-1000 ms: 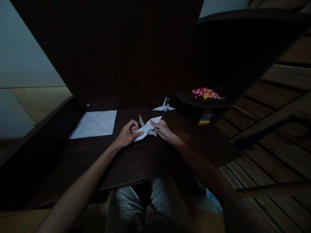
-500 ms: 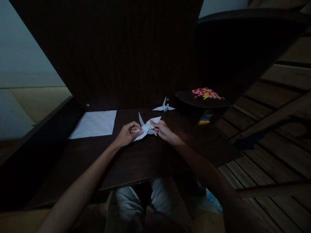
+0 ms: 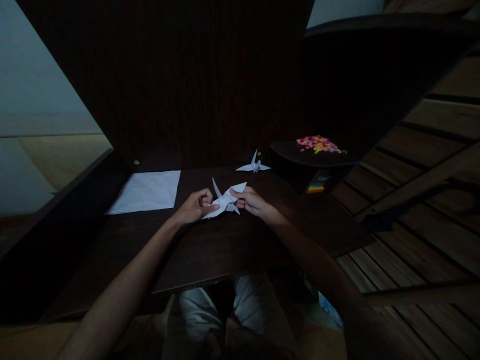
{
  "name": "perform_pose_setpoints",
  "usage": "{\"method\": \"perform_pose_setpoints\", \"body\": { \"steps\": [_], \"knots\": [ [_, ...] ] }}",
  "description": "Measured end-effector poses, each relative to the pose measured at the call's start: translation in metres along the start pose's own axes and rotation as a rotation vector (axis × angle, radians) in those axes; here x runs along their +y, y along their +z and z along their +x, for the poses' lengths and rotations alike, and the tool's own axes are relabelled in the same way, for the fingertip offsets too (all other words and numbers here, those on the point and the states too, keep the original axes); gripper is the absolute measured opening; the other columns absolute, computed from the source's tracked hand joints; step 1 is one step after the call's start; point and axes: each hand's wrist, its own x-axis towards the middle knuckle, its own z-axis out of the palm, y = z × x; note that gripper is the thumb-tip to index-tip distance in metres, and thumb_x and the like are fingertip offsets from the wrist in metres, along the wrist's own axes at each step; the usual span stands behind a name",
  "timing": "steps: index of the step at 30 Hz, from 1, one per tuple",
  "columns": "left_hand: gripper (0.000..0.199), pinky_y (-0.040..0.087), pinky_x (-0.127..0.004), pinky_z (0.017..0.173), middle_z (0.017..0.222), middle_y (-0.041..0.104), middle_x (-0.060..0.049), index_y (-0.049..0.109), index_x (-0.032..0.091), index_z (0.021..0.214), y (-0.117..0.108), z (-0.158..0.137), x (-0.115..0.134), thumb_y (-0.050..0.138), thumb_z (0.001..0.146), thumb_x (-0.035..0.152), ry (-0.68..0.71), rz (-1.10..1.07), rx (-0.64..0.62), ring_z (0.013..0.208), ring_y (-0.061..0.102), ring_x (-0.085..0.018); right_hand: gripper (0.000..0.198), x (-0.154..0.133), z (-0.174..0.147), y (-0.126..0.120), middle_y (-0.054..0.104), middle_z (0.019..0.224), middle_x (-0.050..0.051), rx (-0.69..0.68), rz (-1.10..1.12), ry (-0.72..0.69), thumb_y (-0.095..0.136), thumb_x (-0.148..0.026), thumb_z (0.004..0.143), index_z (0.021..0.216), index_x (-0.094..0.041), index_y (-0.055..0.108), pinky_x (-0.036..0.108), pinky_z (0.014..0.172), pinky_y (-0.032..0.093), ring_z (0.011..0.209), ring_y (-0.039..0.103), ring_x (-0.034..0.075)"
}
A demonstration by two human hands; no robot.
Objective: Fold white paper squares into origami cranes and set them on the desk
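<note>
A white folded paper crane (image 3: 224, 201) is held between my two hands, just over the dark desk. My left hand (image 3: 196, 206) pinches its left wing, with the thumb on top. On the other side, my right hand (image 3: 251, 201) grips the right wing between thumb and fingers. One slim point of the crane rises behind the body, and another points down toward the front right. Behind my hands, a second white paper crane (image 3: 254, 165) stands at the back of the desk. White paper sheets (image 3: 145, 192) lie to the left.
The dark desk (image 3: 225, 250) has a raised side panel (image 3: 48, 220) on the left and a tall back panel (image 3: 187, 85). Small pink, red and yellow pieces (image 3: 318, 144) lie on a corner shelf (image 3: 296, 155) at right. Below it is a yellow-edged item (image 3: 315, 189).
Both hands have shifted slightly to the left with the crane. Its wings appear spread a little flatter, and its front point has turned further downward. The other crane and the sheets stay put.
</note>
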Motion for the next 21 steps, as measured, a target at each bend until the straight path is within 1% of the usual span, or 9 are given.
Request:
{"method": "perform_pose_setpoints", "body": {
  "steps": [3,6,8,13,18,21],
  "knots": [
    [0.038,0.03,-0.017,0.044,0.057,0.043,0.007,0.039,0.018,0.065,-0.0005,0.0001,-0.0015,0.075,0.064,0.031,-0.001,0.006,0.009,0.048,0.042,-0.005,0.027,0.0018,0.001,-0.0005,0.041,0.052,-0.008,-0.003,-0.01,-0.012,0.076,-0.03,0.065,0.068,-0.013,0.055,0.017,0.036,0.019,0.04,0.025,0.001],
    [0.038,0.032,-0.018,0.045,0.056,0.046,0.006,0.039,0.019,0.065,0.001,-0.0002,-0.0015,0.074,0.066,0.033,-0.001,-0.007,0.04,0.049,0.045,-0.007,0.029,0.0027,0.0014,0.0009,0.041,0.052,-0.008,0.053,-0.001,-0.047,0.077,-0.03,0.064,0.066,-0.014,0.053,0.017,0.036,0.019,0.039,0.026,0.001],
    [0.038,0.031,-0.018,0.044,0.055,0.045,0.007,0.038,0.019,0.064,0.0017,-0.0004,0.0003,0.074,0.065,0.033,-0.009,0.008,0.037,0.047,0.043,-0.006,0.029,0.0028,0.0013,0.0017,0.042,0.053,-0.008,0.077,0.003,-0.054,0.077,-0.03,0.063,0.065,-0.014,0.053,0.017,0.036,0.019,0.039,0.026,0.001],
    [0.038,0.028,-0.017,0.044,0.053,0.043,0.007,0.039,0.018,0.062,0.0007,-0.0005,0.004,0.075,0.063,0.03,-0.028,0.033,0.029,0.047,0.041,-0.006,0.029,0.0024,0.0009,0.0011,0.042,0.053,-0.008,0.065,0.014,-0.044,0.078,-0.029,0.062,0.066,-0.014,0.053,0.017,0.036,0.019,0.039,0.027,0.001],
    [0.036,0.029,-0.017,0.043,0.054,0.046,0.007,0.041,0.018,0.064,0.0012,0.0003,-0.0018,0.075,0.063,0.029,-0.05,-0.015,0.051,0.046,0.042,-0.005,0.027,0.002,-0.0001,0.0015,0.049,0.054,-0.006,0.053,-0.017,-0.035,0.076,-0.031,0.064,0.07,-0.013,0.057,0.018,0.036,0.024,0.04,0.036,0.002],
    [0.035,0.033,-0.016,0.044,0.059,0.052,0.006,0.044,0.018,0.069,0.0021,0.0007,-0.0052,0.076,0.062,0.029,-0.066,-0.059,0.06,0.05,0.048,-0.006,0.027,0.0015,-0.0004,0.0029,0.051,0.052,-0.005,0.059,-0.022,-0.008,0.075,-0.033,0.065,0.069,-0.013,0.057,0.018,0.037,0.028,0.04,0.039,0.004]
  ]
}}
